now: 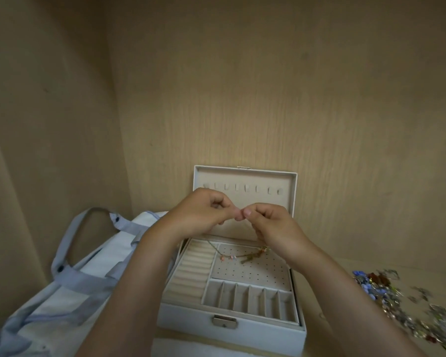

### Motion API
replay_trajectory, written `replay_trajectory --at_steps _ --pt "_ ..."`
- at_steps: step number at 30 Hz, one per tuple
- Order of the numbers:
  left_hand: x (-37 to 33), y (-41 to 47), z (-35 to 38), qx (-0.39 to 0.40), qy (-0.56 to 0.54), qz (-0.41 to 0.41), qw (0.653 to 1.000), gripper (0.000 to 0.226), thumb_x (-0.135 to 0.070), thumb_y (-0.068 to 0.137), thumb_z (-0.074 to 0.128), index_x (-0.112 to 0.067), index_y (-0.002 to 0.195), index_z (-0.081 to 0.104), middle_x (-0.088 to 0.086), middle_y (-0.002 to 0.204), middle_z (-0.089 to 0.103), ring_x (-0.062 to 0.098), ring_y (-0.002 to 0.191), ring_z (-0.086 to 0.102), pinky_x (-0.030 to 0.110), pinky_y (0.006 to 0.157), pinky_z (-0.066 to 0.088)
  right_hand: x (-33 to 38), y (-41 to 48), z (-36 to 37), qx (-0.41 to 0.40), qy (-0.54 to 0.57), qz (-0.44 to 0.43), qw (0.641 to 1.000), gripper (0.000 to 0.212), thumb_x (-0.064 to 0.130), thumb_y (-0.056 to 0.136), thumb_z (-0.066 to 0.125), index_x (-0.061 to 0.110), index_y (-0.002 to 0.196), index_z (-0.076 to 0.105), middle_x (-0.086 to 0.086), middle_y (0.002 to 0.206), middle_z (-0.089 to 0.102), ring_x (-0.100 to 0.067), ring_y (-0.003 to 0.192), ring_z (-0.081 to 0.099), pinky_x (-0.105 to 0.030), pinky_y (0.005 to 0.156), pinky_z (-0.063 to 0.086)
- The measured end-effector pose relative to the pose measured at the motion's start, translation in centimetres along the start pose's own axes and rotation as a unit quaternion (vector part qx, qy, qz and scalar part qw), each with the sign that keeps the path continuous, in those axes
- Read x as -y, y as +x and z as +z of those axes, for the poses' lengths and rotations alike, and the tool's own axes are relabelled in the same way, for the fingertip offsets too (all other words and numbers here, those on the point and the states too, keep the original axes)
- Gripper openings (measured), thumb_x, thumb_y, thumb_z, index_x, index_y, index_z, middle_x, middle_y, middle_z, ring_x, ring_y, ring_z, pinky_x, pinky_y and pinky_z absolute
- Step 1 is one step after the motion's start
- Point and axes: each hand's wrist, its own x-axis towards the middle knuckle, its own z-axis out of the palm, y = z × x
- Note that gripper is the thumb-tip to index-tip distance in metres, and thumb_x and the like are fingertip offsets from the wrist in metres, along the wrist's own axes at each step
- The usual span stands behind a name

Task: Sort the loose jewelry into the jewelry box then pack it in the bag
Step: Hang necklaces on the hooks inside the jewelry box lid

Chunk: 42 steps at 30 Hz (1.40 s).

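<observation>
Left hand (pixel 204 212): grip is pressed together, thumb and forefinger pinched, raised over the box.
Right hand (pixel 271 222): grip is likewise pinched, its fingertips met by the left's.
Necklace (pixel 232 256): fine gold chain with pink beads, sagging over the dotted panel, ends rising toward both hands.
Jewelry box (pixel 232 328): white, rectangular, beige velvet lining, metal clasp; lid open, set mid-shelf at the front edge.
Bag (pixel 62 305): pale blue fabric, slumped at the left.
Loose jewelry (pixel 397 300): blurred tangle near the right edge.
Shelf (pixel 345 318): light wood grain, walled behind and left.
</observation>
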Motion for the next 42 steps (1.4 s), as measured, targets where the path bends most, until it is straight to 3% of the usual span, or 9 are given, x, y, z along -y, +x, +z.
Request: replay_trajectory --at_steps 4,8,14,17,20,22,26,36,42 --pt "1.9 0.2 -1.4 0.01 0.009 -0.031 0.999 0.016 -0.03 0.087 0.074 -0.017 0.079 0.071 -0.009 0.056 0.06 0.009 0.048 0.053 0.027 0.053 0.045 0.2 -0.1 0.3 -0.042 -0.082 -0.033 0.995 0.024 0.015 0.102 0.054 0.012 0.095 0.077 0.026 0.059 0.065 0.009 0.059 0.06 -0.006 0.059 0.039" --pt "3.2 0.5 -2.4 -0.032 0.006 -0.016 0.999 0.016 -0.027 0.088 0.073 -0.013 0.08 0.072 -0.006 0.057 0.059 0.011 0.052 0.053 0.028 0.058 0.045 0.0 1.0 1.0 -0.106 -0.127 -0.049 0.985 0.02 0.023 0.097 0.062 0.029 0.088 0.079 0.018 0.089 0.076 0.005 0.09 0.066 -0.017 0.083 0.048" --pt "4.5 2.1 -1.3 -0.25 -0.046 0.012 0.967 0.014 -0.026 0.088 0.072 -0.021 0.076 0.067 -0.008 0.066 0.058 -0.001 0.053 0.049 0.014 0.057 0.04 2.2 4.6 2.5 -0.196 -0.157 -0.079 0.965 0.011 0.028 0.089 0.074 0.032 0.079 0.077 0.022 0.07 0.07 0.003 0.07 0.063 -0.011 0.066 0.045" --pt "4.8 2.7 -0.5 -0.333 -0.049 0.014 0.942 0.014 -0.025 0.088 0.071 -0.021 0.076 0.067 -0.01 0.067 0.06 -0.002 0.06 0.054 0.008 0.058 0.041 2.5 6.5 3.5 -0.241 -0.168 -0.08 0.953 0.008 0.031 0.085 0.078 0.028 0.078 0.077 0.011 0.068 0.069 -0.005 0.068 0.063 -0.021 0.066 0.049" --pt "5.4 3.5 -0.2 -0.369 -0.116 -0.009 0.922 0.01 -0.025 0.087 0.071 -0.02 0.08 0.069 -0.009 0.068 0.062 0.011 0.068 0.064 0.037 0.069 0.06 2.3 7.9 4.8 -0.274 -0.219 -0.072 0.934 0.011 0.035 0.086 0.076 0.026 0.08 0.075 0.011 0.068 0.066 -0.004 0.065 0.061 -0.025 0.06 0.049" --pt "5.6 3.8 -0.1 -0.385 -0.118 -0.019 0.915 0.008 -0.024 0.088 0.071 -0.019 0.081 0.069 -0.009 0.068 0.063 0.015 0.068 0.066 0.043 0.066 0.06 2.2 8.5 5.5 -0.295 -0.259 -0.052 0.918 0.013 0.038 0.086 0.073 0.027 0.08 0.072 0.014 0.069 0.065 -0.002 0.066 0.06 -0.023 0.055 0.044" --pt "6.1 3.8 0.4 -0.399 -0.053 -0.021 0.915 0.011 -0.021 0.087 0.071 -0.017 0.077 0.068 -0.009 0.064 0.06 0.008 0.061 0.057 0.008 0.054 0.04 1.9 9.3 6.3 -0.317 -0.338 -0.023 0.886 0.013 0.036 0.088 0.067 0.027 0.079 0.065 0.011 0.073 0.066 -0.012 0.07 0.061 -0.024 0.054 0.037" --pt "6.0 4.1 0.9 -0.348 0.144 -0.027 0.926 0.016 -0.019 0.091 0.064 -0.009 0.08 0.071 0.006 0.078 0.069 0.023 0.075 0.064 0.034 0.065 0.053 1.7 9.5 6.2 -0.289 -0.391 0.021 0.874 0.019 0.022 0.084 0.061 0.025 0.065 0.058 0.01 0.065 0.059 -0.011 0.06 0.055 -0.024 0.049 0.036" --pt "5.3 3.5 0.1 -0.247 0.117 -0.054 0.96 0.009 -0.018 0.089 0.067 -0.014 0.084 0.074 0.001 0.085 0.071 0.019 0.083 0.067 0.033 0.075 0.056 -0.1 7.0 5.4 -0.141 -0.298 0.088 0.94 0.02 0.033 0.081 0.073 0.016 0.07 0.071 0.006 0.069 0.069 -0.007 0.066 0.063 -0.028 0.061 0.052"
